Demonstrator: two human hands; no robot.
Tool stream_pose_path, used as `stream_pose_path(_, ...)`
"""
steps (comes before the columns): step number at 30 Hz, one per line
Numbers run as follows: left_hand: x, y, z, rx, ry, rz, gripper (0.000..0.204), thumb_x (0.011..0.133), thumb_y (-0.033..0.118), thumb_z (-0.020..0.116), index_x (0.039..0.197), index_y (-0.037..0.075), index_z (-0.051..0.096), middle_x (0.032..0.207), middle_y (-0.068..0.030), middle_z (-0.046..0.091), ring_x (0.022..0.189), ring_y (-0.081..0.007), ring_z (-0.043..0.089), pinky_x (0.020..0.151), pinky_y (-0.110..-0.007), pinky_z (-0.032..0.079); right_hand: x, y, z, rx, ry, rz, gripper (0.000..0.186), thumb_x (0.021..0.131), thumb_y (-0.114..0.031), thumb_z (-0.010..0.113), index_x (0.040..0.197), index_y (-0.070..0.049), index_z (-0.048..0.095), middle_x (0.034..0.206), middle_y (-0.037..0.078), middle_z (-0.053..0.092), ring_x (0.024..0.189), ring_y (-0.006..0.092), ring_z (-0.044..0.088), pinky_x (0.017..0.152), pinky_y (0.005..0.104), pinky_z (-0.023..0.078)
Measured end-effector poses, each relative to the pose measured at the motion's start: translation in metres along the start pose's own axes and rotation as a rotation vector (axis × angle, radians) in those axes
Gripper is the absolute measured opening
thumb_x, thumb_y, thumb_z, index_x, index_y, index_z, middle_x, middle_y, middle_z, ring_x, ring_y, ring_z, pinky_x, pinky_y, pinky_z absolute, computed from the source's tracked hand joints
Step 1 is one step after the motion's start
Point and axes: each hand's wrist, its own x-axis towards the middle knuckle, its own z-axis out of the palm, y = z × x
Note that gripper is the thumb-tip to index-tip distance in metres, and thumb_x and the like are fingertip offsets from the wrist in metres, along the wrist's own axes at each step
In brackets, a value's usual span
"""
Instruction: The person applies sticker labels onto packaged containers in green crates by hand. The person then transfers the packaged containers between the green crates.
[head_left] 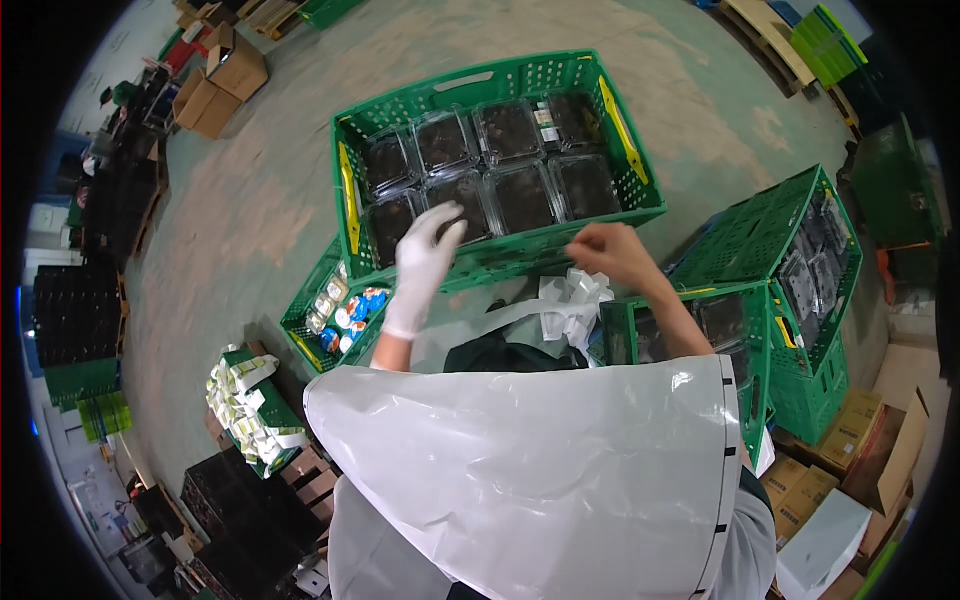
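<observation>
A green crate [470, 75] with yellow handles stands in front of me, holding two rows of clear plastic boxes [520, 197] with dark contents. One back-row box carries a small label [546, 124]. My left hand [428, 252], in a white glove, hovers over the near left boxes with its fingers curved apart and nothing visible between them. At the crate's near wall, toward the right, my bare right hand [608, 252] has its fingers pinched together; whatever they may hold is hidden. White strips [575, 305] lie bunched below that hand.
To the left are a small green crate [298, 322] of colourful packs and a bundle of white-and-green labels [240, 405]. Stacked green crates [745, 240] with more clear boxes stand at right. Cardboard boxes [850, 430] sit at lower right. A white apron [530, 470] covers my front.
</observation>
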Motion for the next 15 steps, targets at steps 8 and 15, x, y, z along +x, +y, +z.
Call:
stream_pose_path(8, 0.046, 0.119, 0.100, 0.024, -0.309, 0.447, 0.027, 0.080, 0.021, 0.062, 0.103, 0.006, 0.062, 0.111, -0.0128, 0.059, 0.103, -0.0308, 0.056, 0.089, -0.036, 0.044, -0.056, -0.016, 0.115, 0.120, -0.457, -0.524, 0.038, 0.072, -0.023, 0.072, 0.104, -0.005, 0.061, 0.106, 0.010, 0.062, 0.094, 0.0202, 0.060, 0.079, 0.0308, 0.048)
stream_pose_path(15, 0.025, 0.081, 0.084, 0.098, -0.709, 0.104, 0.036, 0.083, 0.031, 0.062, 0.111, 0.008, 0.061, 0.114, -0.0145, 0.059, 0.108, -0.0264, 0.055, 0.095, -0.034, 0.040, -0.089, -0.050, 0.067, 0.316, -0.447, -0.418, 0.013, 0.081, -0.015, 0.064, 0.090, -0.006, 0.067, 0.084, 0.010, 0.068, 0.075, 0.0145, 0.064, 0.072, 0.0284, 0.050)
